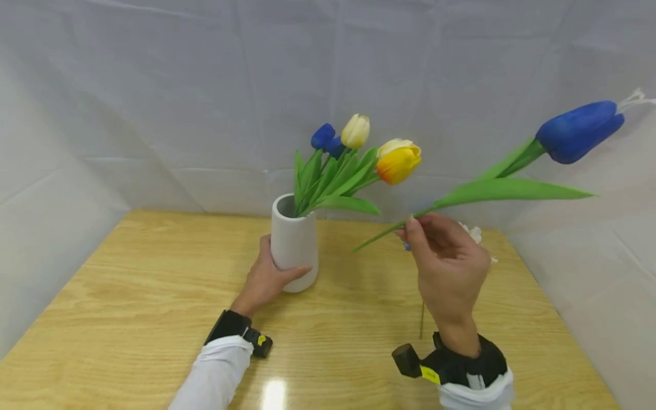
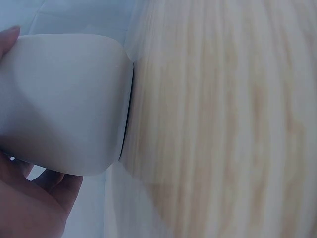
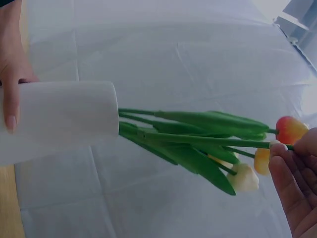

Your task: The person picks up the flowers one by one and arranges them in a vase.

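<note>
My left hand (image 1: 266, 273) grips the lower part of a white vase (image 1: 294, 250), which stands upright on the table; its fingers and thumb wrap the sides. Out of the vase lean several tulips, among them a blue tulip (image 1: 323, 136), a cream tulip (image 1: 355, 131) and a yellow-orange tulip (image 1: 398, 163). To the right, above the table, my right hand (image 1: 451, 262) pinches the green stem of another blue tulip (image 1: 579, 131) between thumb and fingers. Its bloom points up and right, while its stem end (image 1: 366, 244) slants down toward the vase. The right wrist view shows the held stem (image 3: 208, 141) across the bouquet.
Small white flowers (image 1: 475, 233) lie on the wooden table (image 1: 154, 273), partly hidden behind my right hand. A thin stem (image 1: 422, 322) shows below that hand. White cloth (image 1: 205, 102) hangs behind the table and at both sides.
</note>
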`<state>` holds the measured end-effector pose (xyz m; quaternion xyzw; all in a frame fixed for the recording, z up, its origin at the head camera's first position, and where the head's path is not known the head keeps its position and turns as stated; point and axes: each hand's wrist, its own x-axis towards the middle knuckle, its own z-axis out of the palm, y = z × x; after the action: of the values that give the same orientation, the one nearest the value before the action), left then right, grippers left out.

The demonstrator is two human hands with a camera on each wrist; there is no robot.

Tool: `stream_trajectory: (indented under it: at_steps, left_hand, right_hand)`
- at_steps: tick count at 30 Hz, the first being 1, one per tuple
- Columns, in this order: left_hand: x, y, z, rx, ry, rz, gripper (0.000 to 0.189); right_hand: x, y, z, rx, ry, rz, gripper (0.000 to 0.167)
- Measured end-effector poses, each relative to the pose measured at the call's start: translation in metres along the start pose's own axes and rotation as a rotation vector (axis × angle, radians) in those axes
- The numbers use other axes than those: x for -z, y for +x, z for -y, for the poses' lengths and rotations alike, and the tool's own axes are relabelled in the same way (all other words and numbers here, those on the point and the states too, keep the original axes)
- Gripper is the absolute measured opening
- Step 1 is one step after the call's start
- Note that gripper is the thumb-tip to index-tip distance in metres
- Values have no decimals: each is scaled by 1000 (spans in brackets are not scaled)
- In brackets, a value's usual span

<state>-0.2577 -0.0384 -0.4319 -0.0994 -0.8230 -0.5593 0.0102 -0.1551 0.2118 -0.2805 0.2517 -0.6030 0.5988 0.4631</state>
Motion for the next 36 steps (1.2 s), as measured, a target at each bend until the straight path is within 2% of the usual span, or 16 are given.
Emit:
stream_trajectory:
  at_steps: [8, 14, 16, 24, 32, 36]
  left_hand:
    - [2, -2, 0, 13, 5, 0, 102]
    - [-1, -2, -2, 13, 7, -7, 101]
    - [-1, -2, -2, 8, 9, -9, 101]
    - [-3, -1, -2, 11, 7, -3, 101]
    - [-8, -1, -3, -6, -16, -13, 97]
    - [-11, 0, -2, -19, -24, -16, 96]
  right_hand:
    - [-20, 0, 1, 7, 55, 36, 18]
    - [-30, 2, -3, 8, 70, 48, 3]
    - [-33, 2, -6, 16, 68, 47, 7]
    - [-44, 4, -15, 100, -91, 57, 5]
    - [-51, -1, -29, 39, -106, 116, 9]
    - [-52, -2, -32, 28, -104, 121, 8]
